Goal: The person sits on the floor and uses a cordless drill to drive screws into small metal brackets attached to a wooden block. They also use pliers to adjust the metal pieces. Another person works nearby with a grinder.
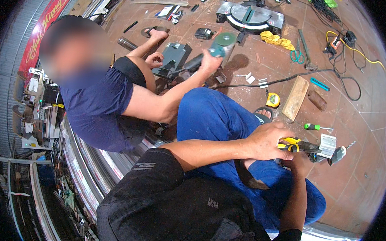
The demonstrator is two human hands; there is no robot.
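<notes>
My left hand point(267, 141) is closed round the yellow-and-black handles of a pair of pliers point(293, 145). The pliers' dark jaws reach right to a small silver metal bracket point(328, 146), seemingly touching it. Just below the pliers is my right hand point(300, 164); its fingers are mostly hidden, so what it holds cannot be made out. Beyond it, partly behind the bracket, lies a drill point(337, 156) with a bit pointing up and right. A green-handled screwdriver point(313, 127) rests on the floor close by.
At my left a co-worker grips an angle grinder point(217, 49) beside a grey case point(173, 58). On the tiles lie a wooden block point(295, 99), tape measure point(273, 100), blue cutter point(319, 84), scissors point(297, 57), hammer point(308, 63), and black cables. A saw base point(268, 20) stands farther off.
</notes>
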